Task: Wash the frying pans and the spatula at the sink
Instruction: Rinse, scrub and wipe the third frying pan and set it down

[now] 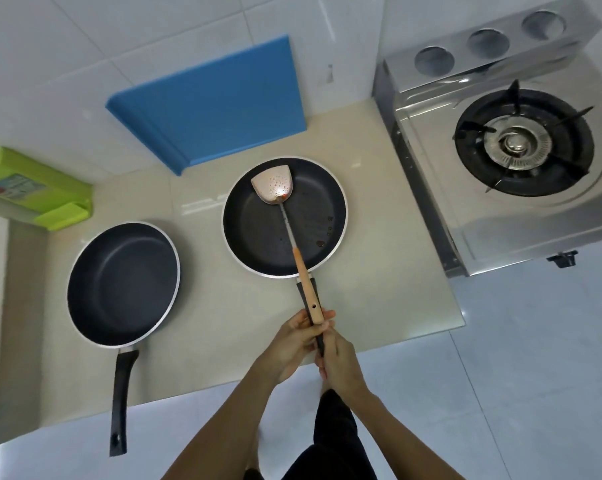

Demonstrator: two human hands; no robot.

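A pale counter (202, 320) carries everything. At its right end stands one steel gas stove (427, 174) with a single burner (521, 143) and three round wells (487, 43) in its back ledge. One blue board (216, 109) leans against the tiled wall, and one green tray (33, 188) sits at the left edge.

There are two black frying pans. The left pan (119, 285) lies flat, its handle reaching past the near edge of the counter. The right pan (254, 233) holds brown spots along its right side and the single spatula (273, 188), whose wet metal blade rests inside and whose wooden handle lies along the pan's handle.

Both hands are pressed together there. The left hand (292, 341) curls round the spatula's wooden end, and the right hand (341, 368) grips the right pan's handle tip.
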